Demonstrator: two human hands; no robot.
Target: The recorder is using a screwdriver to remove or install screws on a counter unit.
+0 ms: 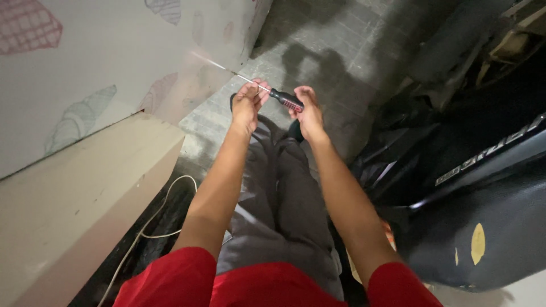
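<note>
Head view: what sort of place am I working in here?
Probably a home parking nook or small repair spot: a dark scooter body on the right, grey paved floor, and a screwdriver held in both hands.

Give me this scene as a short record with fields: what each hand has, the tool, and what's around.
left hand: pinches the metal shaft of the screwdriver
right hand: grips the dark handle with red marks
tool position: held in front, tip pointing up-left toward the patterned wall
legs: grey trousers, stretched over the tiled floor
left side: beige ledge, white cable
right side: dark scooter body
</note>
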